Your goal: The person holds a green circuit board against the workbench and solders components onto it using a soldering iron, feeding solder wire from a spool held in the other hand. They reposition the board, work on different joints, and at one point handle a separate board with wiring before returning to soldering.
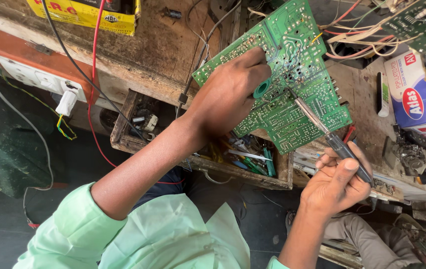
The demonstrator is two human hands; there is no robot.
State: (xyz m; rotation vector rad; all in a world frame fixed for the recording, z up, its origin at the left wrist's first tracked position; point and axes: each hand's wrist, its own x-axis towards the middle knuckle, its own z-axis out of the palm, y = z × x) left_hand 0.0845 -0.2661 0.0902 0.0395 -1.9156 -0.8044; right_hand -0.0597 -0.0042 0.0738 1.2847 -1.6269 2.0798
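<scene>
Below the tilted green circuit board (292,74), an open wooden drawer crammed with tools (253,162) blocks the way. A white and blue cardboard box (414,97) and tangled red and white wires (357,40) crowd the right; bare brown wooden benchtop (158,45) lies open at left.

1. Left hand (228,97), frame centre, grips a green board (292,65) by its edge.
2. Right hand (335,182), lower right, holds an iron (322,127), tip on the board.
3. Open drawer (123,139) of tools sits below.
</scene>
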